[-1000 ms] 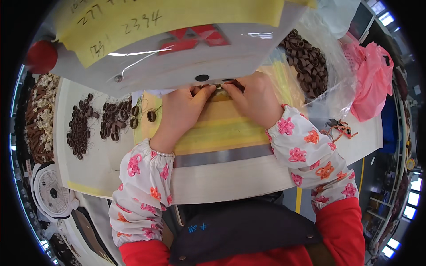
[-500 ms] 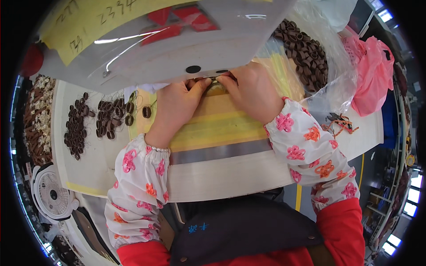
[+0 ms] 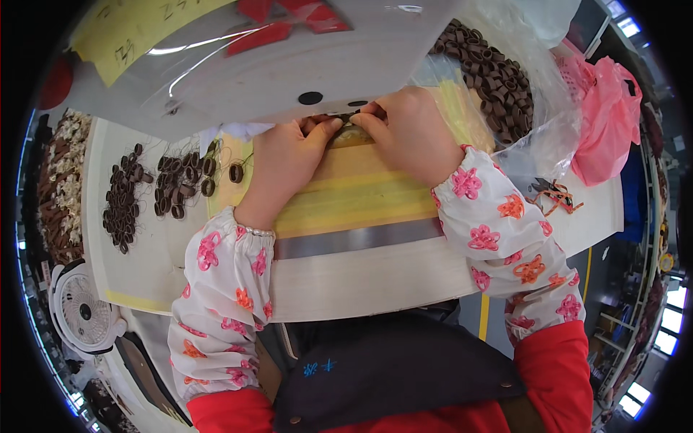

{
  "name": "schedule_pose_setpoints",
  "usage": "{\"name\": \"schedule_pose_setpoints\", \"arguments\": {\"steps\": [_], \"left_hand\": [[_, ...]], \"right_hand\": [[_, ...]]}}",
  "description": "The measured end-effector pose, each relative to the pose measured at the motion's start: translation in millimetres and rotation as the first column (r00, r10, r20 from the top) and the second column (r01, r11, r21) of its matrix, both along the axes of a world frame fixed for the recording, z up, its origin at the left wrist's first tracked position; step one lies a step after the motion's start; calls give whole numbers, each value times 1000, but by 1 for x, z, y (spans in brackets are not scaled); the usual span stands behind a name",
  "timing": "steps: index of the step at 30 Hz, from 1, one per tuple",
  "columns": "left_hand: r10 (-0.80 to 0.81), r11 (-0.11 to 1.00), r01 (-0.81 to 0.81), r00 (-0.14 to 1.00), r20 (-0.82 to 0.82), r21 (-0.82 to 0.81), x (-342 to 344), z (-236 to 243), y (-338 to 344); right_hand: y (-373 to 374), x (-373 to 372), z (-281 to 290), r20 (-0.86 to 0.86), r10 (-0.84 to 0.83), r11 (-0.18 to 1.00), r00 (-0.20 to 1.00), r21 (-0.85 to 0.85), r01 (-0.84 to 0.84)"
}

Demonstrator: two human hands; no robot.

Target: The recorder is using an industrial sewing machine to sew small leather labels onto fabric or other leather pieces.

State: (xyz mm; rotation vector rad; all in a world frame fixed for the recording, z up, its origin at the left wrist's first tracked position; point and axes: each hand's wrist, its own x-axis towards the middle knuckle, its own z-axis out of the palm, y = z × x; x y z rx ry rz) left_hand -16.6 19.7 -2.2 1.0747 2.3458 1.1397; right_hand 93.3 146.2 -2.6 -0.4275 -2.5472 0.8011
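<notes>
Under the front edge of a pale sewing machine head (image 3: 274, 76), my two hands meet fingertip to fingertip. My left hand (image 3: 289, 160) pinches a small dark piece (image 3: 345, 117) between thumb and forefinger. From the other side my right hand (image 3: 406, 133) pinches at the same spot, its fingers bent. The machine head hides most of the piece, so its shape cannot be made out. Left of my left hand lies a single brown loop (image 3: 236, 172), with a group of brown loops (image 3: 179, 182) trailing loose threads beyond it. Yellow tape (image 3: 354, 198) covers the work surface below my hands.
Another cluster of brown loops (image 3: 123, 206) lies farther left. At the back right, a clear plastic bag (image 3: 545, 108) holds many brown loops (image 3: 502, 97). Beside it are a pink plastic bag (image 3: 610, 123) and small snips (image 3: 545, 189) with orange cord. A white fan (image 3: 85, 310) stands lower left.
Both hands stay pinched at the same place under the machine head, with only slight finger movement. The whole view has shifted slightly.
</notes>
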Motion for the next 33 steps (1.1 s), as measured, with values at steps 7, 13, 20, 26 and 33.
{"name": "schedule_pose_setpoints", "arguments": {"steps": [7, 13, 20, 26, 33], "left_hand": [[24, 999, -22, 999, 43, -39, -3, -2, -3], [-7, 999, 7, 1000, 4, 32, 0, -6, 2], [-150, 972, 204, 921, -359, 116, 13, 2, -13], [-70, 992, 121, 773, -631, 38, -23, -1, -70], [48, 978, -6, 979, -198, 209, -20, 17, -77]], "right_hand": [[-1, -1, -4, -4, -26, 1000, 1000, 5, 26], [3, -1, -11, -100, -20, 999, 995, 32, 24], [5, 18, 2, -169, 23, 988, 985, 158, 4], [70, 82, 38, -17, -251, 879, 968, 414, 236], [102, 130, 41, 200, -408, 838, 891, 470, 278]]}}
